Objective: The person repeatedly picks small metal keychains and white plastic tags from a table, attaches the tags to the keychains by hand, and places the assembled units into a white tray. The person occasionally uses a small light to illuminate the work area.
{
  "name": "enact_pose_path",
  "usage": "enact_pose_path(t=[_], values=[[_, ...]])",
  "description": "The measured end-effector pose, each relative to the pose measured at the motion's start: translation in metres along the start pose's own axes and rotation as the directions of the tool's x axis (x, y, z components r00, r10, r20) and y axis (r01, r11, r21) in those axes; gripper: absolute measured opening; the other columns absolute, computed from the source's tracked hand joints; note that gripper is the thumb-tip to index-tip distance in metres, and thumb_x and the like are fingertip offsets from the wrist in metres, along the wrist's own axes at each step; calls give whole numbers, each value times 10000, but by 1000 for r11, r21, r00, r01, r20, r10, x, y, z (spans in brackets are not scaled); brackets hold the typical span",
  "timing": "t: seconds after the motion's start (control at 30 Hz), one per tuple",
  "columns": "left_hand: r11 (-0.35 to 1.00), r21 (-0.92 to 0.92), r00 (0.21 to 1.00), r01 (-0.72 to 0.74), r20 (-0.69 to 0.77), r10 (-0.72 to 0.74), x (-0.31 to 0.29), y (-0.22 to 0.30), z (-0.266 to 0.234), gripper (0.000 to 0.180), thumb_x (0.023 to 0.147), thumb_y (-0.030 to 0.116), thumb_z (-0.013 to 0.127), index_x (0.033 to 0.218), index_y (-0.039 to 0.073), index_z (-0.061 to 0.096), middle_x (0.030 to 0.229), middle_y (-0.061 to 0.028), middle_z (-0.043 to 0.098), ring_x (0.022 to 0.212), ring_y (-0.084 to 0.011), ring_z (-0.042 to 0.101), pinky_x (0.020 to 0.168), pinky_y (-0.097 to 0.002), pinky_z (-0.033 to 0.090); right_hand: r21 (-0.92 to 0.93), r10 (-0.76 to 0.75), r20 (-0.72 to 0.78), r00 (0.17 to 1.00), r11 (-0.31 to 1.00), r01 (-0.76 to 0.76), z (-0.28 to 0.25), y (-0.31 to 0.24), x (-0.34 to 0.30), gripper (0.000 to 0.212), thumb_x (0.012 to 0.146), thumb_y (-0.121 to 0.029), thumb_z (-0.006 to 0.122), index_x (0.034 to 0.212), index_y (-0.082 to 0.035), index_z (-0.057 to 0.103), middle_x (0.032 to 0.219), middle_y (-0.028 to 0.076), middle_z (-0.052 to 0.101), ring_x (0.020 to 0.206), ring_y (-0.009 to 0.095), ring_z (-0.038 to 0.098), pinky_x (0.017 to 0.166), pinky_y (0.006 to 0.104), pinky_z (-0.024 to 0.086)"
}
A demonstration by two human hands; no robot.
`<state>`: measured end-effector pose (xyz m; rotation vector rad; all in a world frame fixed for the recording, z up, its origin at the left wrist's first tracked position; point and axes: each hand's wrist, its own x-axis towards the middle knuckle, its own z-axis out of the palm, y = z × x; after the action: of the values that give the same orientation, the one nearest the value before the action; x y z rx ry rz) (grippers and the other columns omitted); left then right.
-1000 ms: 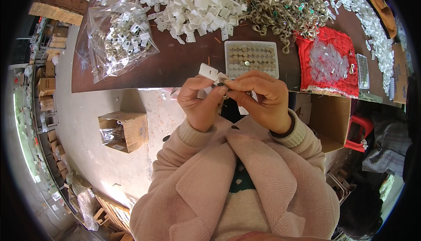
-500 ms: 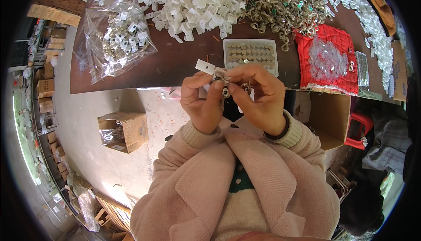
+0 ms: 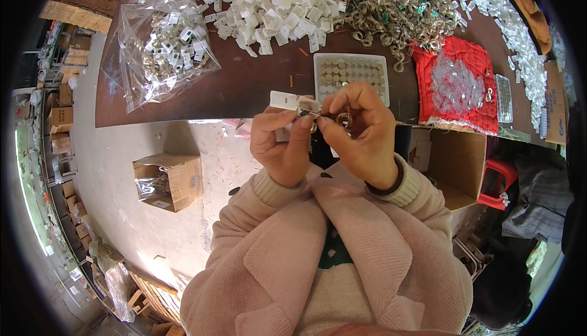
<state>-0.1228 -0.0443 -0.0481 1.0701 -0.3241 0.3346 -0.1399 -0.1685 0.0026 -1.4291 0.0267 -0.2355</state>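
Just in front of the table edge, my left hand (image 3: pixel 282 146) pinches a small white plastic case (image 3: pixel 285 100) whose flap sticks out to the left. My right hand (image 3: pixel 367 137) has its thumb at the right end of that case, with its index finger curled above. A coil of thin wire (image 3: pixel 344 119) hangs by the right fingers and seems to run to the case. The inside of the case is partly covered by my fingertips, so the small parts in it cannot be made out.
Piles of white plastic cases (image 3: pixel 287 9) and coiled wires (image 3: pixel 397 6) lie on the brown table. A tray of round button-like discs (image 3: pixel 382 85), a red cloth with clear pieces (image 3: pixel 455 85) and a clear bag (image 3: pixel 137 61) are nearby. A cardboard box (image 3: pixel 186 183) stands below left.
The white case has turned flatter, with its flap now nearly level. My right index finger has lifted off the case, while the thumb stays at its end.
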Motion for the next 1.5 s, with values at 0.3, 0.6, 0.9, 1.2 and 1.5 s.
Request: enact_pose_path(t=[0.3, 0.6, 0.9, 1.2, 1.5], values=[[1000, 27, 999, 6, 42, -7, 4, 1, -1, 244, 915, -63, 646, 1096, 53, 530, 1121, -218, 668, 1013, -221, 661, 887, -329, 535, 56, -35, 12, 999, 998, 34, -2, -8, 3, 212, 815, 73, 659, 957, -24, 535, 879, 7, 604, 740, 22, 544, 629, 187, 436], [994, -21, 992, 108, 61, -107, 6, 6, -4, 211, 914, -43, 658, 1060, 51, 538, 1059, -154, 665, 814, -115, 600, 728, -238, 497, 40, 114, 48, 992, 992, -116, -13, -19, 11, 235, 812, 68, 703, 956, -25, 544, 843, 10, 609, 749, 40, 588, 635, 187, 463], [815, -389, 888, 430, 20, -459, 6, 16, 2, 152, 959, 60, 636, 1056, 117, 535, 985, -88, 671, 662, -69, 492, 572, -207, 399, 150, -22, 87, 996, 989, 9, -1, -6, 6, 217, 811, 78, 728, 970, -14, 610, 882, 42, 654, 759, 118, 660, 669, 228, 522], [717, -365, 791, 593, 98, -604, -2, 9, -5, 142, 975, 54, 602, 1085, 121, 542, 979, -72, 668, 669, -56, 497, 592, -206, 409, -508, -334, 223, 916, 762, 401, -21, -3, -11, 367, 728, 26, 772, 1084, -42, 714, 1017, 119, 661, 899, 266, 661, 761, 322, 537], [590, -356, 669, 725, 163, -725, -8, 4, -14, 129, 963, 116, 582, 1074, 163, 535, 982, -102, 651, 647, -88, 461, 568, -194, 372, -706, -301, -20, 953, 679, 200, -78, 26, 8, 216, 834, 62, 703, 1027, -30, 731, 947, 131, 712, 805, 247, 691, 709, 311, 547]])
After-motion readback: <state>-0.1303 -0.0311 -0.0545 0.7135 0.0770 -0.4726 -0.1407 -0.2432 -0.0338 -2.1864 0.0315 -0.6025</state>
